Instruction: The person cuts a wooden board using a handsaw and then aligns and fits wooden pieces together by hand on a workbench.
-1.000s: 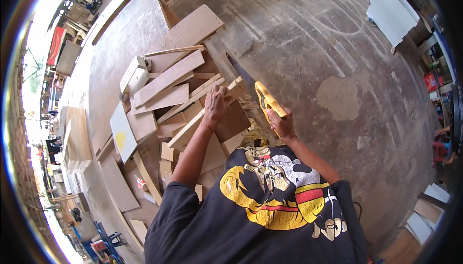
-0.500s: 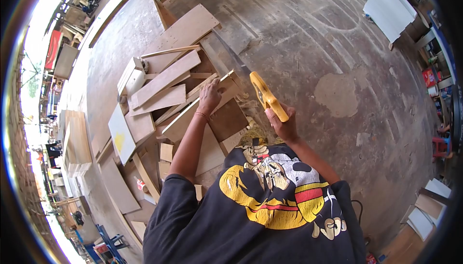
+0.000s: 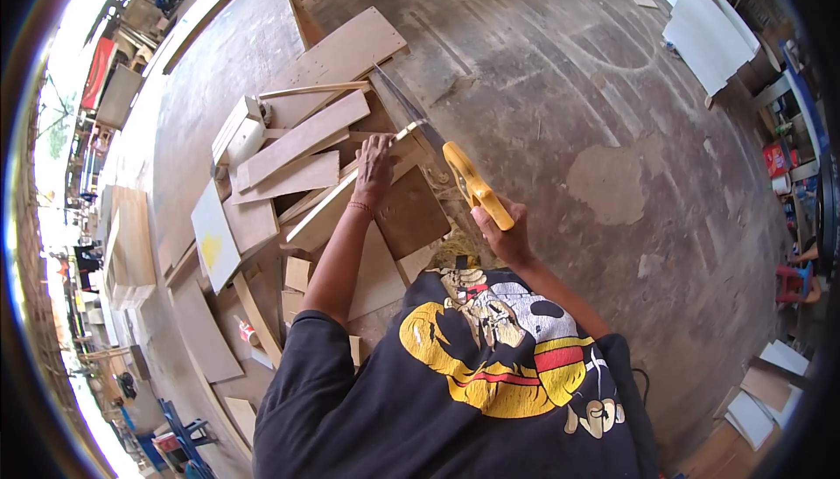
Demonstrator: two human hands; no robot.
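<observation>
My right hand (image 3: 506, 232) is wrapped around the yellow handle of a handsaw (image 3: 464, 171). The saw's dark blade slants up and left, lying at the far end of a narrow wooden board (image 3: 322, 215). Whether the teeth touch the wood I cannot tell. With its fingers bent over the board's upper edge, my left hand (image 3: 374, 168) grips the board short of the blade. That board is on edge, slanting across other wood pieces. Under it is a brown plywood sheet (image 3: 416, 208).
Left of the board lie several loose wooden strips (image 3: 302, 138) and a white panel with a yellow stain (image 3: 216, 238). A stack of planks (image 3: 131, 247) stands farther left. White sheets (image 3: 709, 37) lean at the upper right of the concrete floor (image 3: 542, 94).
The saw has shifted left and slightly down, bringing its blade to the board's end. My left hand has moved slightly left along the board.
</observation>
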